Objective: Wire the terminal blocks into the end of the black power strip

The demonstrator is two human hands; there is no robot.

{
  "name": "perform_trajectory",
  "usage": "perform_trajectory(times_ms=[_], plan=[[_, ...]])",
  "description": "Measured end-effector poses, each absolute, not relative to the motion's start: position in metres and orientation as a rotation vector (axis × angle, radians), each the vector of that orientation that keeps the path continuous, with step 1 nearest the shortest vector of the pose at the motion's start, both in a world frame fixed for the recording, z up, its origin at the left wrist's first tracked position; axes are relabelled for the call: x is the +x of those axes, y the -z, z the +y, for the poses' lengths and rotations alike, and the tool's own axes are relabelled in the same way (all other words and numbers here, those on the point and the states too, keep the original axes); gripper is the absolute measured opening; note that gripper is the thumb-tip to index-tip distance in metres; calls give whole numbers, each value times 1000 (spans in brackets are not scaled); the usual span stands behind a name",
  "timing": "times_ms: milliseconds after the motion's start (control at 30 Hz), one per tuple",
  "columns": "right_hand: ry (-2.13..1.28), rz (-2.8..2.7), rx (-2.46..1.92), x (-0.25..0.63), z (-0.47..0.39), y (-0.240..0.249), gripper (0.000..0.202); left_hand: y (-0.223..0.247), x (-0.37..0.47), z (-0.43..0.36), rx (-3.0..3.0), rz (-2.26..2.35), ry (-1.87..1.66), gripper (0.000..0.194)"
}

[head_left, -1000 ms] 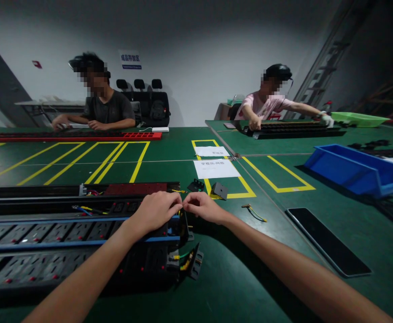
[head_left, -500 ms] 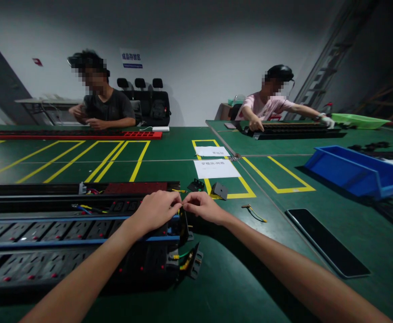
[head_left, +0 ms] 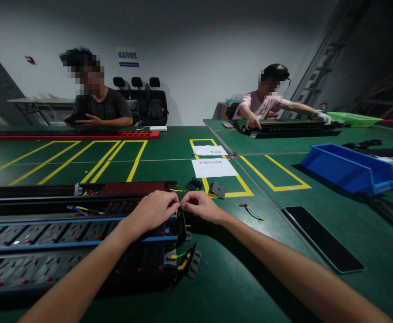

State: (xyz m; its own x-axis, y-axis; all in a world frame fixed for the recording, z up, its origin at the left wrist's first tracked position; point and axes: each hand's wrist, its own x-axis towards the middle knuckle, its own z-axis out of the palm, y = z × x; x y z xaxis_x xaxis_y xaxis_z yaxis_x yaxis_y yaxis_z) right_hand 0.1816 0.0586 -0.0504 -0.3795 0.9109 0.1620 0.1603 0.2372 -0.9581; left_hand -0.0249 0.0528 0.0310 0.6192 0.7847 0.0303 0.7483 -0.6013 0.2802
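My left hand (head_left: pixel 152 211) rests over the right end of a black power strip with blue edges (head_left: pixel 62 235), its thumb and fingers pinched together. Fingertip to fingertip with it, my right hand (head_left: pixel 201 207) is also closed in a pinch. Whatever lies between the fingers is too small to make out. Below them, a second power strip (head_left: pixel 41 267) has green and yellow wires (head_left: pixel 182 262) and a loose black end cap (head_left: pixel 194 261) at its end. Another black end piece hangs partly hidden beneath my hands.
Beyond my hands lies a black end cap (head_left: pixel 217 190). A short yellow-green wire (head_left: pixel 254 212), a phone (head_left: pixel 322 238) and a blue bin (head_left: pixel 351 170) are to the right. White paper sheets (head_left: pixel 214 168) lie ahead. Two co-workers sit across the green table (head_left: pixel 169 157).
My hands stay pinched together at the strip's end. The view has shifted slightly. The co-worker at left has lowered a hand and now has a dark object at the hands.
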Motion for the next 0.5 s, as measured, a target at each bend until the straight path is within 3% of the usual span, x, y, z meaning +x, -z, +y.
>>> perform_trajectory(times_ms=[500], plan=[[-1242,-1699,-979,180,58,49,19,-26,-27,56,2685,1153,-299,18]])
